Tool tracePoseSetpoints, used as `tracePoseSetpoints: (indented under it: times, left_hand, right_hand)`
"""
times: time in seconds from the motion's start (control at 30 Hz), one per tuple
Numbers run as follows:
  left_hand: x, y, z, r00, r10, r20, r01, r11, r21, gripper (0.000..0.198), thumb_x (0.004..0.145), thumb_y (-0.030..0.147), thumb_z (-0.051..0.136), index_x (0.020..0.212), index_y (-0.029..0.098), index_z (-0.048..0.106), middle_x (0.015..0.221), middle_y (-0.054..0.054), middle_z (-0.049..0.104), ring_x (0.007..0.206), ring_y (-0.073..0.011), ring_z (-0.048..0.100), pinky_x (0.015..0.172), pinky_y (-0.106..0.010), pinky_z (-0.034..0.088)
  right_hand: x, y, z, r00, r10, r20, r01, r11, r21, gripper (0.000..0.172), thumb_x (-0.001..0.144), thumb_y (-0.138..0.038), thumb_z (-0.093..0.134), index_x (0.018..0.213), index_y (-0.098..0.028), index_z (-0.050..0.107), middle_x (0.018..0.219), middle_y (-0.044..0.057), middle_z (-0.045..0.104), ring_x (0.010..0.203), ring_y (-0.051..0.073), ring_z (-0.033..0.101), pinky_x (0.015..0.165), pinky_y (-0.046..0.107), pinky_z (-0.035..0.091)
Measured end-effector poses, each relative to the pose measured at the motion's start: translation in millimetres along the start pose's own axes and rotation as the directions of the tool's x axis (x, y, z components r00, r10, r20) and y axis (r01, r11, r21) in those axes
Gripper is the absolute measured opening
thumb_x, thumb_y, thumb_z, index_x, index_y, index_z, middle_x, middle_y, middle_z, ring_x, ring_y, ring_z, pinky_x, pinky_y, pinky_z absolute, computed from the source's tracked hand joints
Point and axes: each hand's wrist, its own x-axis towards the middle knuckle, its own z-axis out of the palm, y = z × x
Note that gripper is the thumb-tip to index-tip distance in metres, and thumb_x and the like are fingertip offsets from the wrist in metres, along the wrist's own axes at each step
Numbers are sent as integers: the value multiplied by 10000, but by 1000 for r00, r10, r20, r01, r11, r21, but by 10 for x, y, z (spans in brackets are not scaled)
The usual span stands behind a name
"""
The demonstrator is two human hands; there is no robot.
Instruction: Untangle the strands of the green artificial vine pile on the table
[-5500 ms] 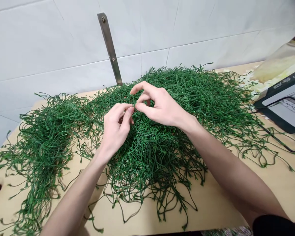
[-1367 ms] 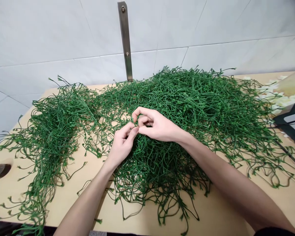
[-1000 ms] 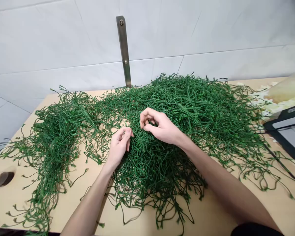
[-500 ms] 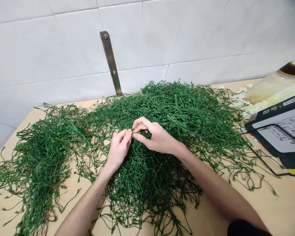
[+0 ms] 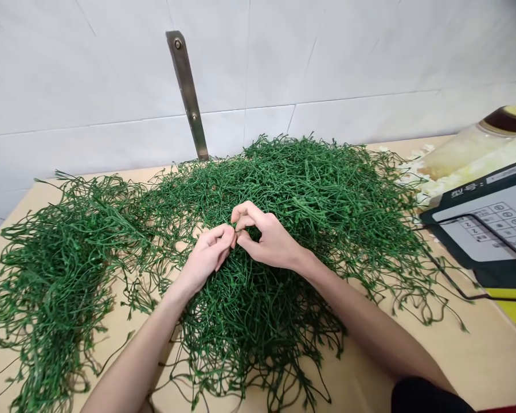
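Thin green plastic-looking stems with small forked tips lie in a large tangled heap in the middle of the table. Above the heap my left hand pinches a green stem between thumb and forefinger. My right hand meets it there, its thumb and fingers curled around the stem's tip. Only a small green bit of that stem shows between the fingertips; the rest blends into the heap.
A second pile of green stems spreads over the left side of the wooden table. At right stand a dark box with a printed label, a black wire frame and a lidded jar. A metal bracket is fixed against the tiled wall.
The fingertips of both hands have come closer together around the stem. The whole view has shifted slightly, so the bracket and box appear further left.
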Motion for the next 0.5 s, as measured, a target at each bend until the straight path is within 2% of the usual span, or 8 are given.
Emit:
tracePoseSetpoints:
  times: [0.13,0.23,0.3,0.4,0.5]
  left_hand:
    - [8,28,-88,993,-77,94,82,996,-45,394,898,499,552,674,181,485,369,97,315,373,-51,200,425,-195,179]
    - [21,60,-144,990,-124,61,131,982,-137,370,894,468,575,680,190,455,364,113,285,354,-45,171,410,-186,164]
    - [29,91,-171,991,-135,21,137,976,-172,367,899,465,569,685,195,443,358,116,289,338,-42,156,400,-190,152]
    - [25,150,-179,994,-106,4,106,990,-93,388,904,513,541,701,187,484,379,77,420,330,-47,225,394,-203,161]
    - [-1,196,-155,997,-68,27,68,997,-19,457,894,575,516,702,162,545,482,14,546,390,-71,373,425,-221,264]
  right_hand:
    - [6,49,-5,997,-80,22,80,997,10,185,792,-91,399,923,-220,415,693,-51,584,614,117,549,713,264,408]
    - [0,41,-62,991,-129,45,129,992,-5,280,769,-21,337,950,-217,426,677,-47,637,681,129,586,782,292,398]
    - [-4,9,-122,990,-136,26,137,989,-49,321,765,5,337,978,-212,440,738,-28,683,779,138,612,831,313,386]
    - [-2,-53,-194,993,-97,-60,93,993,-67,228,809,-46,449,978,-196,479,901,26,685,850,145,603,797,307,405]
    - [5,-86,-190,997,-39,-69,40,999,17,83,860,-186,579,932,-178,538,876,35,649,764,133,577,668,282,417]
